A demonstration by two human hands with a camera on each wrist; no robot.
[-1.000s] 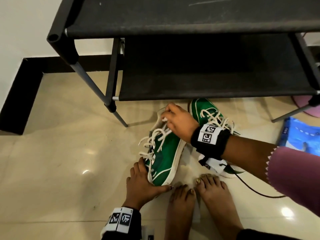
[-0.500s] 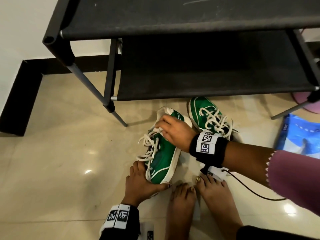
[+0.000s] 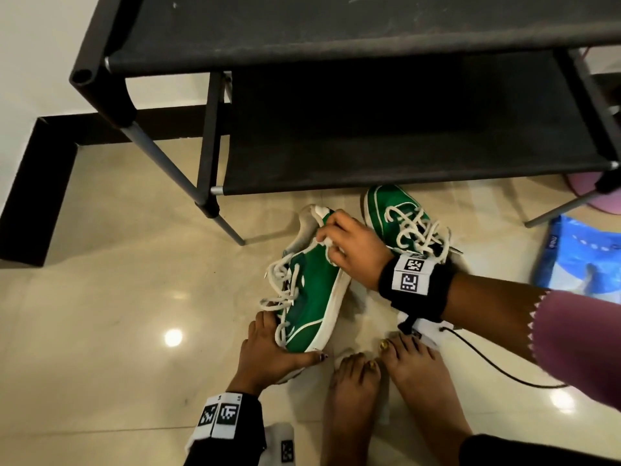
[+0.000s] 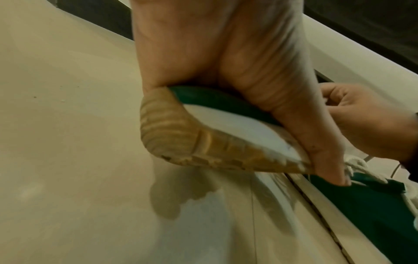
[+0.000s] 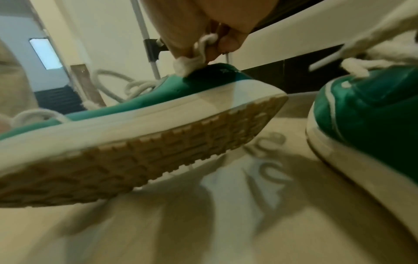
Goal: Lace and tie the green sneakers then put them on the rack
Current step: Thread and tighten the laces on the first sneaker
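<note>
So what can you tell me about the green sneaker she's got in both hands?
The held sneaker is green, cloth-like, with white trim, a thick white sidewall and a tan ridged sole. It is tipped on its side, sole partly off the floor. Its white laces hang loose, threaded but untied. The left hand grips one end; the right hand pinches a lace near the other. The second sneaker stands beside it.
</note>
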